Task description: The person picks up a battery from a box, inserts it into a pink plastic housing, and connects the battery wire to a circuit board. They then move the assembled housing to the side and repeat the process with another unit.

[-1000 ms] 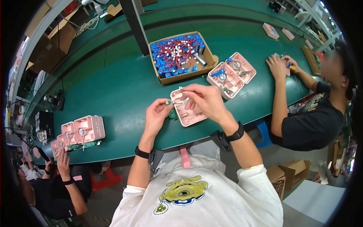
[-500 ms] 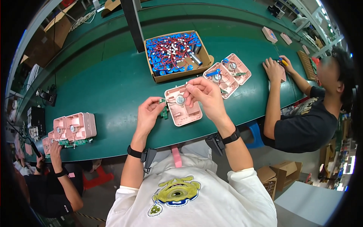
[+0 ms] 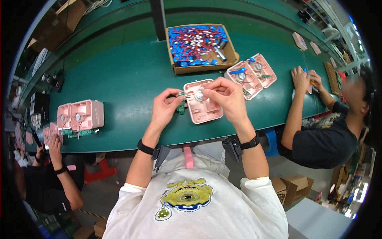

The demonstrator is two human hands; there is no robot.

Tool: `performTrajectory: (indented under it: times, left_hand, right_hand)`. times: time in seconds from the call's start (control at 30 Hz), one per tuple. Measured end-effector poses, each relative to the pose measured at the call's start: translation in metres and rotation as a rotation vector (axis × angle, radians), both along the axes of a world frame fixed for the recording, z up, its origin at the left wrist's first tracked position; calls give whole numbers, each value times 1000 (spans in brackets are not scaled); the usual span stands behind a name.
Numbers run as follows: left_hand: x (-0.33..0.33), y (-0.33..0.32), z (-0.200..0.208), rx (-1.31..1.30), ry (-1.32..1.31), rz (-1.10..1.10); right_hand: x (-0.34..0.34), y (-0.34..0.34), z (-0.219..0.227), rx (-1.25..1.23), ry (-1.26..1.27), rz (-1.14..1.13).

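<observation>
A pink plastic housing [image 3: 203, 116] lies open side up on the green table before me. Inside it sits a round silver speaker [image 3: 199, 96] with thin wires running left to a small green circuit board [image 3: 181, 109]. My left hand [image 3: 164, 107] pinches the upper end of this board beside the housing's left wall. Over the upper right of the housing, my right hand [image 3: 230, 101] has thumb and forefinger pressed together at the speaker's right edge. Whatever those fingertips hold is hidden.
Beyond the housing stands a cardboard box [image 3: 205, 70] of blue battery cells with red wires. Pink housings [image 3: 250, 89] with parts inside lie to its right. More housings [image 3: 92, 115] are stacked at left. Co-workers sit on both sides; one's hands [image 3: 301, 81] work at right.
My right hand has lowered from above the housing to the speaker's edge. The left hand still holds the board. The whole view has shifted, with the table's things appearing further right and higher.
</observation>
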State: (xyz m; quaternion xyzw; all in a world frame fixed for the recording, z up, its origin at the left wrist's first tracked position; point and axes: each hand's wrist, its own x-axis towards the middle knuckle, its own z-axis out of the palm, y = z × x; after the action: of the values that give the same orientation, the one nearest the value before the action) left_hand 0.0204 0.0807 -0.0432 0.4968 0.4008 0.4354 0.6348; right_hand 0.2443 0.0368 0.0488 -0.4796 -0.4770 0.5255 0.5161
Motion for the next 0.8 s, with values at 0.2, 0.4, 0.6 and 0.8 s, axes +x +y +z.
performTrajectory:
  times: [0.2,0.4,0.6,0.8]
  left_hand:
    - [9,-11,0,22,-34,64]
    - [18,-19,1,129,-22,138]
    - [22,-25,0,194,-25,190]
    - [26,-28,4,221,23,213]
  right_hand:
    - [-24,9,-21,229,-870,-8]
    - [-38,13,-15,174,-851,-18]
    - [-40,9,-19,79,-849,-7]
    - [-39,9,-20,46,-816,-25]
